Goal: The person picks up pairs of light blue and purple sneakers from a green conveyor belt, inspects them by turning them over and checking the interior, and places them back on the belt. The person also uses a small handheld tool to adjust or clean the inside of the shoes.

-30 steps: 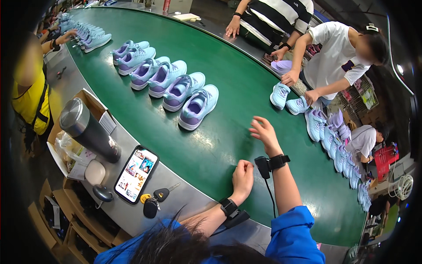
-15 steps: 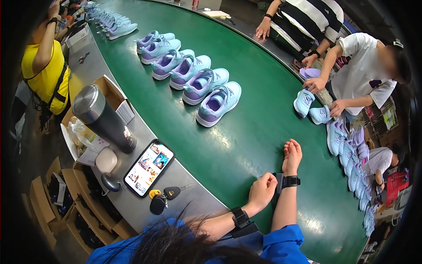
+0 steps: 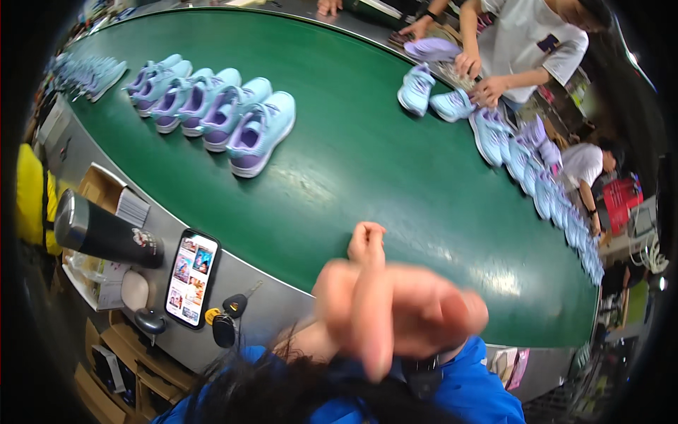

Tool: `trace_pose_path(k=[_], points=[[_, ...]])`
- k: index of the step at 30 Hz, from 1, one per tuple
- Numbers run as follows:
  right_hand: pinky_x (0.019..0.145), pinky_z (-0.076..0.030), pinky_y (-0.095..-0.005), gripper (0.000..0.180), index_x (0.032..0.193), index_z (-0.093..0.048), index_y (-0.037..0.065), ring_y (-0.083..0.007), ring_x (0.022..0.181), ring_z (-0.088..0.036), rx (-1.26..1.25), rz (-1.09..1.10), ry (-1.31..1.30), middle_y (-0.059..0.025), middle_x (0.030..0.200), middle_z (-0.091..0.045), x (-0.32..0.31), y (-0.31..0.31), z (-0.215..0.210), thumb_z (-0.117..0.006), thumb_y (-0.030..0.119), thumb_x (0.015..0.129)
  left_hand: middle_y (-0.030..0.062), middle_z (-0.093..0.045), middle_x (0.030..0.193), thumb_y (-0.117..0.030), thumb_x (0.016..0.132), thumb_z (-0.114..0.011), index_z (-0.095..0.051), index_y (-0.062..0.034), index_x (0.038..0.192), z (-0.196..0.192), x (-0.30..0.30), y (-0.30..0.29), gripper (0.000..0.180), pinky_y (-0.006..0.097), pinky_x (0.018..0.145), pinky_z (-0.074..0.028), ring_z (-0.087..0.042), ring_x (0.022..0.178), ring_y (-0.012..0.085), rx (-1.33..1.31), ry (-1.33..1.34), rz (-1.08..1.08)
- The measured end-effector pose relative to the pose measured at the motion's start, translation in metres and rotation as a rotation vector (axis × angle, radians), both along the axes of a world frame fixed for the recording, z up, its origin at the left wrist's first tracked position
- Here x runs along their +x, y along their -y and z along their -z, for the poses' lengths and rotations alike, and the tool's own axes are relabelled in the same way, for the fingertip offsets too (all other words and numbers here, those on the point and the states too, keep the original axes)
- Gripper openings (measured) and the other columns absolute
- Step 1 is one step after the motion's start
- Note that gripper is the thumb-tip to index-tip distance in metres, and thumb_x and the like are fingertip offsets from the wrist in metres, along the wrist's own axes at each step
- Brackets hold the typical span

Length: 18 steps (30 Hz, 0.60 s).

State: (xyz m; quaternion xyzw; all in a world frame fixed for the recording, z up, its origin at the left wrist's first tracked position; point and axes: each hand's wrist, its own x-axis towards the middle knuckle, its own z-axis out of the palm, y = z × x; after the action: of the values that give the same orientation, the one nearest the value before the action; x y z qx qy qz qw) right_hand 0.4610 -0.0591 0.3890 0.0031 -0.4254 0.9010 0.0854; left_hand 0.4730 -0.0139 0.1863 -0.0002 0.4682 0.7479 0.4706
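My right hand (image 3: 406, 311) is raised close to the camera, blurred, its fingers apart and one stretched downward, with nothing seen in it. Behind it, over the green belt (image 3: 339, 191), my left hand (image 3: 367, 240) shows in part, fingers curled in and nothing visible in them; the rest is hidden. A black strap (image 3: 424, 367) shows below the right hand. Neither hand touches a shoe. The nearest is a light blue and purple sneaker (image 3: 263, 134), at the front of a short row on the belt.
Left, on the metal ledge, are a phone (image 3: 192, 279), keys (image 3: 227, 314), a dark tumbler (image 3: 106, 230) and an open carton (image 3: 99, 187). Across the belt, a person in a white shirt (image 3: 526, 49) handles sneakers. A long shoe row (image 3: 537, 177) runs down the right side.
My right hand has come up toward the camera, and my left hand has come away from the right wrist strap. The view has turned, shifting the shoes and ledge items leftward.
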Motion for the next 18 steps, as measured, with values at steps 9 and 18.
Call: trace_pose_path(k=[9, 18], points=[[0.054, -0.031, -0.0211, 0.081, 0.09, -0.067, 0.004, -0.013, 0.063, -0.041, 0.068, 0.156, -0.375, -0.0048, 0.079, -0.049, -0.006, 0.044, -0.014, -0.032, 0.077, 0.084, -0.0035, -0.044, 0.068, -0.017, 0.095, -0.048, -0.052, -0.0086, 0.085, -0.008, -0.001, 0.008, 0.014, 0.019, 0.049, -0.031, -0.037, 0.057, 0.0027, 0.041, -0.056, 0.042], [0.054, -0.032, -0.0219, 0.079, 0.089, -0.068, 0.004, -0.0135, 0.063, -0.039, 0.109, 0.187, -0.525, -0.0058, 0.08, -0.048, -0.016, 0.035, -0.002, -0.036, 0.076, 0.083, -0.0026, -0.047, 0.068, -0.017, 0.094, -0.049, -0.054, -0.005, 0.084, -0.014, 0.002, 0.008, 0.016, 0.022, 0.053, -0.034, -0.041, 0.059, 0.0048, 0.043, -0.064, 0.052]])
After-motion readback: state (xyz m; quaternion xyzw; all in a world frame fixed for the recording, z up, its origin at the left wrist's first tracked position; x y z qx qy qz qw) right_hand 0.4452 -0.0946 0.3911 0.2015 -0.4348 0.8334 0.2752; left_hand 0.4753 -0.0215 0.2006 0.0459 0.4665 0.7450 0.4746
